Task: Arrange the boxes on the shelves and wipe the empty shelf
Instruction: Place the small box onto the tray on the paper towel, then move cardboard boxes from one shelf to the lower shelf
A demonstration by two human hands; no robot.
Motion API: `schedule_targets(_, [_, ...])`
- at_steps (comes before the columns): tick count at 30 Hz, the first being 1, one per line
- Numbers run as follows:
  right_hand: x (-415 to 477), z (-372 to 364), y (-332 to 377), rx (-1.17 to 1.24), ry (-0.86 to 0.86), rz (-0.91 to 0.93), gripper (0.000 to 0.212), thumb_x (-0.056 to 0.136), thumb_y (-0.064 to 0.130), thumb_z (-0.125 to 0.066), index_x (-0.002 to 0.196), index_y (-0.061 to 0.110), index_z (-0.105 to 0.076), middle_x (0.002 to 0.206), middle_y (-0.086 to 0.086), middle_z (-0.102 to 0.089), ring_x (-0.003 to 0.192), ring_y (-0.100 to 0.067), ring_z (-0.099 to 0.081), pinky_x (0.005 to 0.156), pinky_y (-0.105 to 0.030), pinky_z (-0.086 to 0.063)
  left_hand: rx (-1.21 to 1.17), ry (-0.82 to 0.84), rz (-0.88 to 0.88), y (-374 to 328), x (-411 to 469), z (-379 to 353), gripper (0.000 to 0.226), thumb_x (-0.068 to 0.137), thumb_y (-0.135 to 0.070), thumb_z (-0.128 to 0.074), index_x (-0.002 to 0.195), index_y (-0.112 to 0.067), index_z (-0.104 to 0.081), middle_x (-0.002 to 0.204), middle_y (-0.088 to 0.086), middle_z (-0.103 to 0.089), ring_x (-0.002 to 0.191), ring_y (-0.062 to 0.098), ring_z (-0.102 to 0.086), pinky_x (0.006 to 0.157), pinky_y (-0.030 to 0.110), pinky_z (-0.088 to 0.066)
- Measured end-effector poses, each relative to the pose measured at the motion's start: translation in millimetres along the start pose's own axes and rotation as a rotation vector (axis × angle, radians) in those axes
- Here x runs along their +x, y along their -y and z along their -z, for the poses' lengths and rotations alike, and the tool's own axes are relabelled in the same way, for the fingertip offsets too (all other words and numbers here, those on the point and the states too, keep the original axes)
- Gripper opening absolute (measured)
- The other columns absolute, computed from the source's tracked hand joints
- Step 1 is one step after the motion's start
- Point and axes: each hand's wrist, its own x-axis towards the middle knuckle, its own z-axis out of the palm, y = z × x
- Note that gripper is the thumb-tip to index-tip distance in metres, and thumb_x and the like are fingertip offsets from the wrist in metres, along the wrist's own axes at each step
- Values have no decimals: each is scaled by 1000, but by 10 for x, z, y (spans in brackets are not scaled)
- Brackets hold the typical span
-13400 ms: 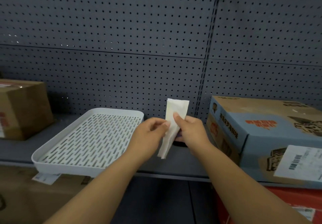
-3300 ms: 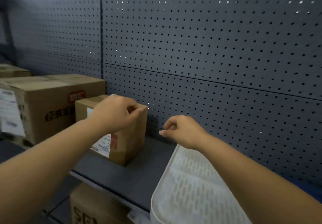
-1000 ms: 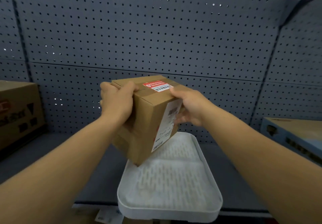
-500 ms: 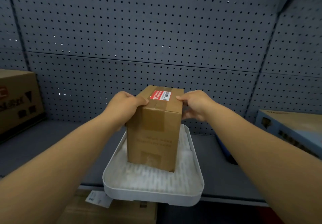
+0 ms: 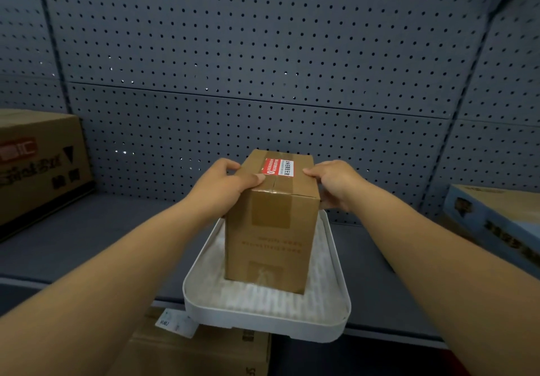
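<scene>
- Since a second ago the small box [image 5: 271, 223] has swung from tilted in mid-air to upright, its base down in the white tray [image 5: 336, 311] on the shelf [image 5: 87, 238].
- Both grips are clamped on its top: my left hand [image 5: 225, 185] over the left edge, my right hand [image 5: 333, 182] on the right.
- Forearms reach forward, level, nearly parallel.
- I judge this placement nearly done; release comes next.
- Larger boxes flank it: brown box [image 5: 38, 165] left, blue box [image 5: 496, 220] right.

Four boxes [image 5: 270, 223], one tray [image 5: 263, 317]
</scene>
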Motion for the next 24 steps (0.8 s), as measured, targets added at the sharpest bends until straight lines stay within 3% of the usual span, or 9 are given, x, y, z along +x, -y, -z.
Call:
schedule_targets(2, [11, -2, 52, -21, -60, 30, 31, 91, 20, -61, 118, 6, -56, 111, -16, -67, 95, -33, -67, 76, -43, -59, -5, -15, -3, 6, 10, 69, 45, 80, -51, -64, 114, -24, -54, 100, -6, -61, 87, 15, -62, 69, 37, -54])
schedule_targets(5, [-29, -7, 213, -104, -182, 153, 44, 90, 18, -64, 129, 1, -53, 125, -18, -61, 110, -35, -60, 90, -41, -52, -2, -74, -32, -21, 34, 247, 36, 78, -51, -65, 100, -22, -62, 105, 0, -66, 91, 23, -67, 79, 47, -57])
schedule_targets(7, [-84, -27, 363, -119, -235, 238, 49, 89, 16, -65, 128, -9, -50, 134, -26, -54, 120, -41, -54, 99, -50, -48, 16, -116, -55, -67, 43, 398, 31, 83, -44, -64, 98, -18, -62, 106, -1, -66, 89, 21, -67, 80, 45, -57])
schedule_targets(9, [-150, -88, 532, -130, -252, 300, 51, 87, 15, -65, 127, -12, -49, 135, -31, -50, 122, -46, -50, 97, -57, -46, 20, -145, -82, -105, 63, 577, 28, 86, -38, -62, 99, -13, -62, 105, -2, -67, 88, 18, -67, 79, 42, -57])
schedule_targets(12, [-245, -265, 774, -123, -223, 340, 44, 88, 16, -65, 121, -12, -55, 130, -32, -54, 119, -47, -53, 94, -56, -50, 16, -177, -131, -137, 80, 895, 25, 87, -33, -62, 97, -10, -64, 98, 1, -69, 86, 21, -67, 80, 42, -57])
schedule_targets(15, [-357, -554, 991, -76, -158, 337, 9, 88, 17, -66, 90, 8, -63, 122, -19, -62, 109, -36, -61, 88, -47, -56, 5, -199, -159, -151, 106, 1263, 26, 88, -31, -63, 97, -7, -65, 94, 4, -69, 80, 21, -65, 76, 40, -57])
schedule_targets(17, [-397, -806, 1118, -52, -114, 353, 16, 88, 17, -66, 74, 18, -60, 116, -10, -61, 102, -28, -60, 83, -42, -58, -9, -215, -180, -138, 120, 1546, 24, 88, -28, -63, 95, -6, -65, 91, 7, -69, 75, 20, -63, 71, 36, -56])
schedule_targets(24, [-493, -1876, 1501, -57, 16, 323, 10, 89, 18, -65, 84, 10, -64, 102, -13, -61, 91, -26, -59, 83, -42, -56, 14, -296, -247, 124, 170, 2648, 21, 88, -25, -62, 94, -5, -65, 89, 9, -69, 75, 18, -62, 66, 31, -56])
